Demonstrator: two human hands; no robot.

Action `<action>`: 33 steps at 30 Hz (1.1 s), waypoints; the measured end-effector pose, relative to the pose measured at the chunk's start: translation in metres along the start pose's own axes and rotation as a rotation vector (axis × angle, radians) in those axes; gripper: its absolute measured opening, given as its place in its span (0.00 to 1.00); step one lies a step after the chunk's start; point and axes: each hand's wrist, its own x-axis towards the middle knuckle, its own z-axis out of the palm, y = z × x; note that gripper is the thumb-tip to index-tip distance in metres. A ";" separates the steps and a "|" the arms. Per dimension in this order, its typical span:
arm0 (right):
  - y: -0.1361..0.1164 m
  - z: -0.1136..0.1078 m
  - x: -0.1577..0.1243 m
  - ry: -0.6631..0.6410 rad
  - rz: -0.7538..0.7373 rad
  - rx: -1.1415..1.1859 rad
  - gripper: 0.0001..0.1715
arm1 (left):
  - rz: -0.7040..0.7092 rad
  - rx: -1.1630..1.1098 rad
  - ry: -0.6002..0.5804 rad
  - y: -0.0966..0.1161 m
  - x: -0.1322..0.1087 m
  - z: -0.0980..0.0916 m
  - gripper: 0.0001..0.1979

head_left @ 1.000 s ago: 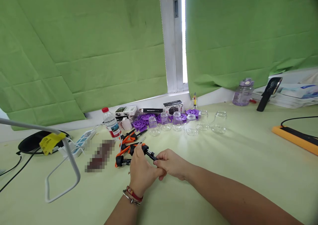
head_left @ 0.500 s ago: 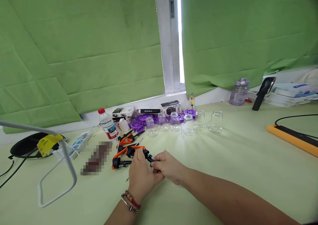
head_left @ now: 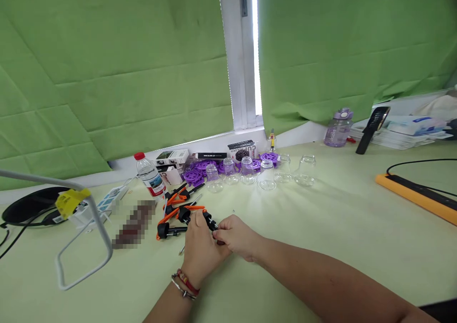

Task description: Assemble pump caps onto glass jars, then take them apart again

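Observation:
Both my hands meet low over the pale green table [head_left: 339, 228], gripping one black and orange clamp [head_left: 208, 219]. My left hand [head_left: 202, 249], with bracelets on its wrist, has its fingers closed round the clamp's body. My right hand [head_left: 236, 237] pinches the clamp's black end from the right. A pile of more orange and black clamps [head_left: 174, 213] lies just left of the hands, touching the table.
Several clear glass jars [head_left: 262, 173] and purple lids [head_left: 194, 175] stand behind the hands, with small boxes [head_left: 243, 151] and a water bottle [head_left: 148, 176]. A white wire stand [head_left: 82, 247] is at the left, an orange power strip [head_left: 414, 195] at the right, a purple bottle [head_left: 337, 129] far right.
The view has drifted so everything sits slightly lower left. Both hands have kept their hold on the clamp, the right hand sliding a little closer to the left.

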 end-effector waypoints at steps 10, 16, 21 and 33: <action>-0.002 -0.001 0.001 -0.014 0.007 0.093 0.11 | 0.008 -0.001 -0.031 0.004 -0.001 -0.003 0.21; -0.004 -0.001 0.000 -0.023 0.014 0.082 0.12 | -0.012 0.004 -0.035 0.003 -0.001 -0.001 0.26; -0.006 -0.007 0.001 -0.041 0.024 0.038 0.13 | -0.013 -0.017 -0.077 0.006 0.000 -0.007 0.26; 0.001 -0.016 0.007 -0.146 0.105 0.066 0.11 | -0.176 0.076 -0.175 0.005 0.001 -0.004 0.27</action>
